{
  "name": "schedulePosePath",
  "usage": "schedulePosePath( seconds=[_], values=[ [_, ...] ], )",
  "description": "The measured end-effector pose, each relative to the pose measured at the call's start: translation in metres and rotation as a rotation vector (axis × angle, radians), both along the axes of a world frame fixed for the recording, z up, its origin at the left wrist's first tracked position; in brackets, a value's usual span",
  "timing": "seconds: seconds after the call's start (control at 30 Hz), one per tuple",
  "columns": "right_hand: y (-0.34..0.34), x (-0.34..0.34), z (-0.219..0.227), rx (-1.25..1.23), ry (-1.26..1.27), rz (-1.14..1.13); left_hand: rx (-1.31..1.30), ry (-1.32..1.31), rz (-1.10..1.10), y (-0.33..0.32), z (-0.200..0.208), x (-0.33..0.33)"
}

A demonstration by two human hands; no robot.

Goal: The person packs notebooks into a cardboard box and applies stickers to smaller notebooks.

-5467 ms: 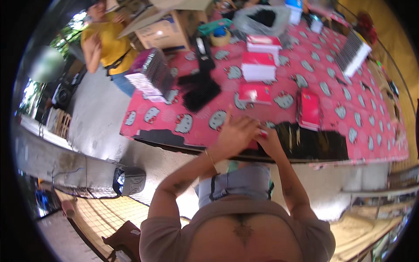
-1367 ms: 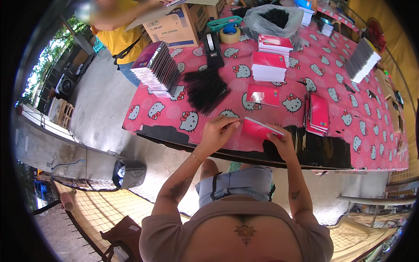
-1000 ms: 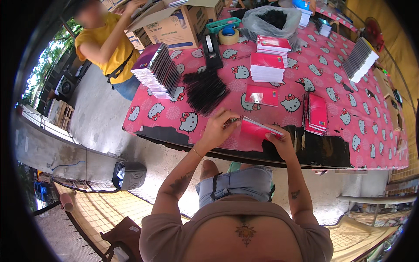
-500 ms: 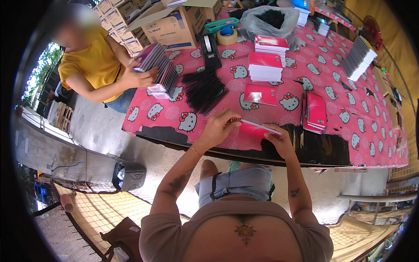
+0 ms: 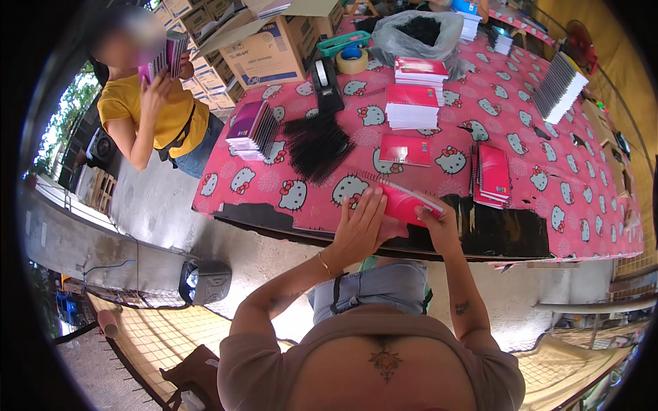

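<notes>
At the table's near edge I have a pink notebook (image 5: pixel 403 205), with a coil running along its far edge. My right hand (image 5: pixel 441 222) grips its right end, thumb on the cover. My left hand (image 5: pixel 362 222) lies at its left end with the fingers stretched out flat, touching the cover. Just beyond lies another pink notebook (image 5: pixel 405 150). To the right are a few pink coil-bound notebooks (image 5: pixel 495 175) stacked together. A heap of black binding coils (image 5: pixel 317 147) lies to the left.
Stacked pink booklets (image 5: pixel 411 106) stand farther back, near a tape dispenser (image 5: pixel 327 89) and a plastic bag (image 5: pixel 418 41) of black coils. Purple notebooks (image 5: pixel 250 133) are piled at left, where a person in yellow (image 5: pixel 154 113) holds more. Cartons (image 5: pixel 267 55) stand behind.
My left hand has gone from pinching the notebook's coil end to lying flat on it. The person in yellow has lifted some notebooks off the pile and up toward themselves.
</notes>
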State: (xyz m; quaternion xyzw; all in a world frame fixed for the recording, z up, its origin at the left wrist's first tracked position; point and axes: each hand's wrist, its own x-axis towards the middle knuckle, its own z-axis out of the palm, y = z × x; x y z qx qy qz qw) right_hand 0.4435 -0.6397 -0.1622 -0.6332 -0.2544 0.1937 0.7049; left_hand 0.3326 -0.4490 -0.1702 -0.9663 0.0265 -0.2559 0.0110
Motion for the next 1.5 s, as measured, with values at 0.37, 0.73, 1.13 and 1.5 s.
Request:
schedulePosePath(
  seconds=[0.37,0.73,1.13,1.5],
  values=[
    [0.006,0.001,0.002,-0.027,-0.011,0.086,0.079,-0.067,0.103,0.004,0.05,0.017],
    [0.005,0.019,-0.011,-0.139,-0.14,0.198,-0.163,-0.058,-0.335,0.029,0.06,0.028],
    [0.007,0.014,-0.016,-0.112,-0.102,0.197,-0.022,0.035,-0.162,0.013,0.047,0.026],
    [0.008,0.023,-0.024,-0.151,-0.225,0.164,0.166,0.084,-0.037,-0.007,0.0,0.007]
  ],
)
